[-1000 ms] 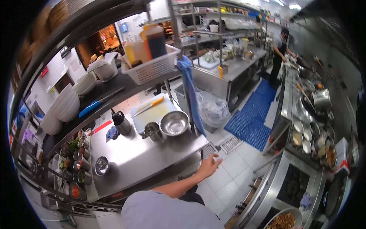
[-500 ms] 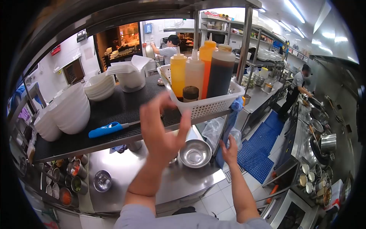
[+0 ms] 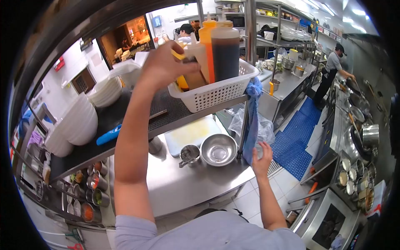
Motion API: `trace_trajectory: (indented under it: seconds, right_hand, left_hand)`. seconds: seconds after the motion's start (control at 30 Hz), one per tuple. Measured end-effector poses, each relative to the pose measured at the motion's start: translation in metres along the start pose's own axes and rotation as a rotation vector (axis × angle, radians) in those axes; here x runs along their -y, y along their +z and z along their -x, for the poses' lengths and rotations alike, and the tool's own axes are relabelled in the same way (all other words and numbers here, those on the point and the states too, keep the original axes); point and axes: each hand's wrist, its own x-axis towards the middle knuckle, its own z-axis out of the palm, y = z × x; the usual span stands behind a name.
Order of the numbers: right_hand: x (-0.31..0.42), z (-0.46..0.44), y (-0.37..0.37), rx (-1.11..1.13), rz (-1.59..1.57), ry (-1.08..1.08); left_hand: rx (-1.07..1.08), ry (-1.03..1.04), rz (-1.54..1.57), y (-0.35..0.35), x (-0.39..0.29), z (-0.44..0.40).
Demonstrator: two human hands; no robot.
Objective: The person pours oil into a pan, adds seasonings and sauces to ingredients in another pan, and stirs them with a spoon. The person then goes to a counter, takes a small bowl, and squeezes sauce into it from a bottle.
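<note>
My left hand point(image 3: 164, 62) is closed around the dark cap of a small brown bottle point(image 3: 196, 79) at the left end of the white perforated basket point(image 3: 218, 92). In the same basket, beside that bottle, stand an orange squeeze bottle point(image 3: 206, 39), a pale one and a large bottle of dark liquid point(image 3: 225, 54). My right hand point(image 3: 261, 159) is open, lower down, by the blue cloth point(image 3: 251, 121) hanging from the shelf post, with nothing visible in it. On the counter below sit a steel bowl point(image 3: 219, 150) and a small steel pot point(image 3: 190, 154).
White bowls point(image 3: 79, 121) and a blue-handled tool point(image 3: 110, 134) lie on the shelf point(image 3: 91, 156). Left below are steel containers of ingredients point(image 3: 88, 211). A stove point(image 3: 329, 223) stands right; a person point(image 3: 333, 68) works at the back right, another farther back.
My left hand has moved up to the basket and closed on the dark-capped bottle, which is now lifted and tilted. My right hand has stayed low and open by the cloth. The view has shifted slightly.
</note>
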Motion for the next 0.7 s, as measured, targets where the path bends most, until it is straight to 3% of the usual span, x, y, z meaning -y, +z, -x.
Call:
trace_trajectory:
  seconds: [0.03,0.17,0.27,0.37,0.43,0.5,0.57,0.7]
  right_hand:
    - [0.014,-0.005,-0.011,-0.016,-0.010,0.012]
    - [0.078,-0.045,-0.066,-0.146,-0.083,-0.107]
    - [0.121,-0.059,-0.093,0.087,-0.867,0.045]
    - [0.139,-0.056,-0.105,0.207,-1.630,0.211]
    - [0.126,-0.042,-0.119,0.283,-1.838,0.200]
    - [0.086,-0.016,-0.126,0.256,-1.940,0.175]
    - [0.070,0.010,-0.144,0.044,-1.889,0.326]
    - [0.056,0.054,-0.189,-0.155,-1.681,0.441]
  left_hand:
    - [-0.006,-0.075,0.131,-0.015,-0.015,0.002]
    - [-0.102,0.213,0.251,-0.034,-0.046,-0.007]
    - [-0.015,0.330,0.331,-0.015,-0.092,0.019]
    - [-0.033,0.553,0.442,0.048,-0.129,0.073]
    - [-0.054,0.650,0.497,0.104,-0.146,0.114]
    - [-0.082,0.736,0.591,0.149,-0.158,0.152]
    - [-0.090,0.737,0.677,0.183,-0.169,0.186]
    - [0.007,0.757,0.888,0.227,-0.193,0.232]
